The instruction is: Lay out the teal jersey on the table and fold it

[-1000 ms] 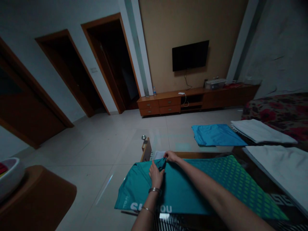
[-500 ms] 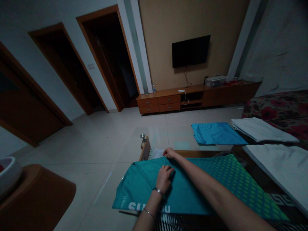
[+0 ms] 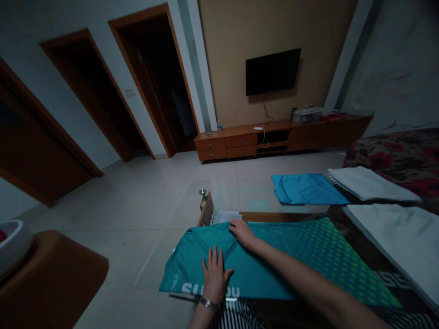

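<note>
On glass table [image 3: 192, 201]: teal shirt [image 3: 274, 265] long axis left-right; left hand [image 3: 214, 276], right hand [image 3: 244, 233] flat, grip wide.

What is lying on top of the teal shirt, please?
Both hands lie flat on the teal shirt: the left hand near the white lettering, the right hand near its far edge. The cloth beneath the palms is hidden.
</note>
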{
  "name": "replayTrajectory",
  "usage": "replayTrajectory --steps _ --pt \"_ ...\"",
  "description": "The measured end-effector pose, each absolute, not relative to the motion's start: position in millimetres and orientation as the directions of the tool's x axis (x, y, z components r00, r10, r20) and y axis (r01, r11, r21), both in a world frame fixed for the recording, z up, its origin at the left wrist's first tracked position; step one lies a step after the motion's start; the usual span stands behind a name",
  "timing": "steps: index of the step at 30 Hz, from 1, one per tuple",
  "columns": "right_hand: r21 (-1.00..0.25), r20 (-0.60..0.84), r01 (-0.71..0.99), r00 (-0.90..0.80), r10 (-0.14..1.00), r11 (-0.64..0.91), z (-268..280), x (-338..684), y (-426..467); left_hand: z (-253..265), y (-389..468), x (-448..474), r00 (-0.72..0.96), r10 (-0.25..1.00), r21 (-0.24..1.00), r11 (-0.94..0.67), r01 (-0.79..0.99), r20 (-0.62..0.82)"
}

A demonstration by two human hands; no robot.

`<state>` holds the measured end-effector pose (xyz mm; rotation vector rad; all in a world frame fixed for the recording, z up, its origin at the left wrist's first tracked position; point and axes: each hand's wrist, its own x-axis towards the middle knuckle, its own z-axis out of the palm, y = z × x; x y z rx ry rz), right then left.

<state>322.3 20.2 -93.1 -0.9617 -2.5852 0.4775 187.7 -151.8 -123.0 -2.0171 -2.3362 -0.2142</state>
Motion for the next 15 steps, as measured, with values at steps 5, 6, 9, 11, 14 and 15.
replayTrajectory --steps 5,6,9,11,14,15 --pt "-0.395 0.304 0.572 -0.657 0.69 0.719 -102.4 328.0 8.5 -114.7 -132.2 166.8 -0.181 0.975 0.055 0.176 0.983 0.129" --pt "-0.394 0.323 0.576 -0.642 0.695 0.716 -103.5 326.3 3.7 -109.6 -122.0 160.7 -0.207 0.968 0.046 0.202 0.978 0.139" --pt "-0.38 0.347 0.576 -0.636 0.689 0.723 -107.1 323.7 -11.0 -99.5 -90.8 139.8 -0.297 0.947 0.022 0.297 0.955 0.125" --pt "-0.383 0.322 0.584 -0.642 0.696 0.716 -109.8 328.8 -15.6 -99.1 -75.1 126.7 -0.347 0.936 0.014 0.347 0.938 0.061" --pt "-0.449 0.28 0.6 -0.609 0.742 0.662 -112.5 350.6 -12.4 -100.8 -61.2 116.8 -0.361 0.933 -0.003 0.361 0.933 -0.018" --pt "-0.481 0.281 0.603 -0.581 0.764 0.636 -113.0 361.2 -9.9 -99.8 -58.5 118.1 -0.356 0.934 -0.019 0.356 0.934 -0.018"
